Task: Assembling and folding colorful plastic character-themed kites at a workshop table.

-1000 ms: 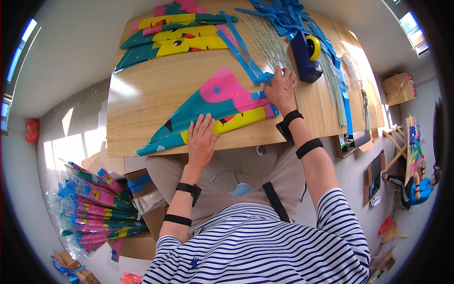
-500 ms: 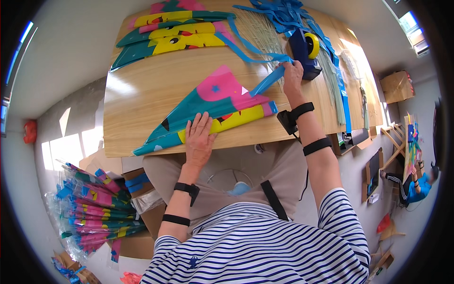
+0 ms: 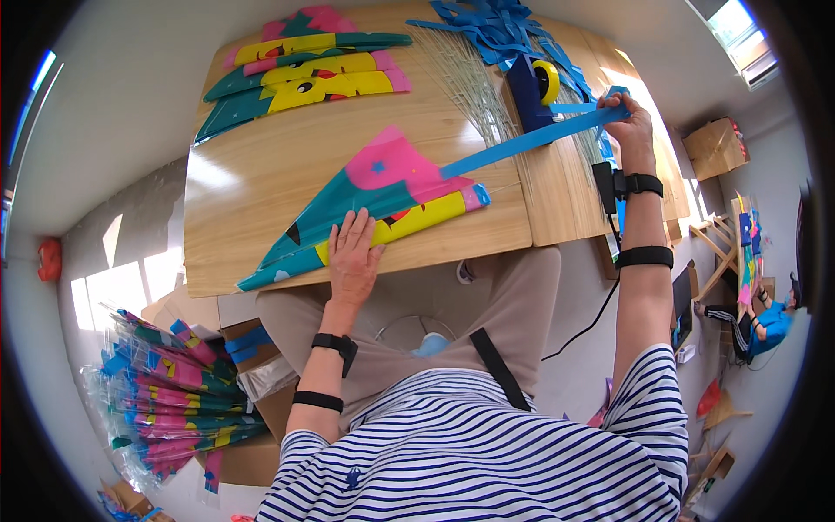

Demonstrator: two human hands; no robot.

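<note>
On the wooden table in front of me lies a kite (image 3: 383, 170), partly folded, pink, teal and yellow with a printed cartoon face. My left hand (image 3: 352, 257) rests flat on its near edge, fingers stretched out. From the kite's pink right side a long blue ribbon (image 3: 531, 142) runs tautly up to the right. Its other stretch is pinched in my right hand (image 3: 632, 126), raised over the right part of the table. Behind the ribbon stands a dark blue tape dispenser (image 3: 524, 100) with a yellow tape roll (image 3: 546, 83).
Several folded kites (image 3: 335, 85) lie at the far left of the table. Blue ribbons (image 3: 491, 30) are heaped at the back, beside thin pale rods (image 3: 465, 78). Left of my legs is a bundle of wrapped kites (image 3: 174, 383). A co-worker (image 3: 770, 331) sits at far right.
My right hand has moved right, past the tape dispenser, and drawn the slack blue ribbon straight. The ribbon's loop over the far kites is gone. My left hand stays on the kite.
</note>
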